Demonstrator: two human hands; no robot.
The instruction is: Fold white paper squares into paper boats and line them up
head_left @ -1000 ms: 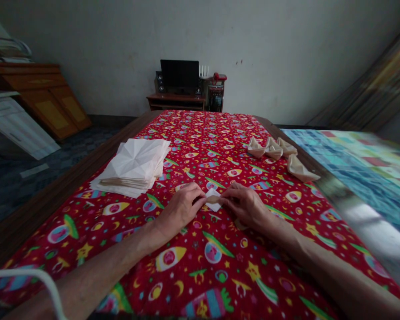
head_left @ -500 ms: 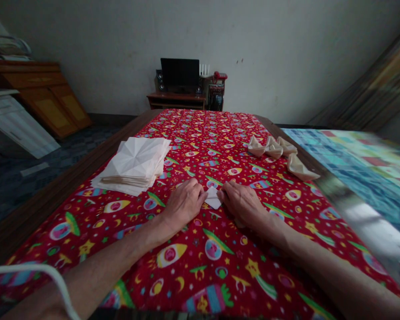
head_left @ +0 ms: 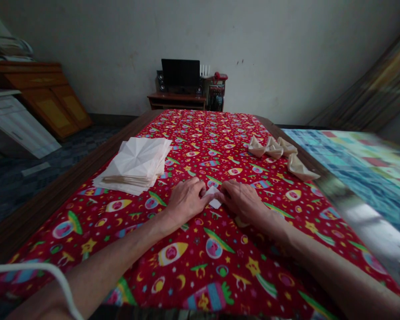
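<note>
A small folded piece of white paper (head_left: 214, 198) lies on the red patterned cloth (head_left: 200, 262) in the middle of the table. My left hand (head_left: 186, 200) rests on the cloth at the paper's left side, fingers curled and pinching its edge. My right hand (head_left: 242, 200) presses in from the right, fingers bent on the paper's other edge. Most of the paper is hidden between the two hands.
A stack of creased white paper sheets (head_left: 135, 165) lies at the left. Several folded beige paper shapes (head_left: 280, 155) sit at the far right near the table edge. A white cable (head_left: 46, 275) crosses the near left corner. A monitor on a low stand (head_left: 180, 84) is against the wall.
My two hands have drawn closer together over the small paper, so less of it shows. The view has shifted slightly.
</note>
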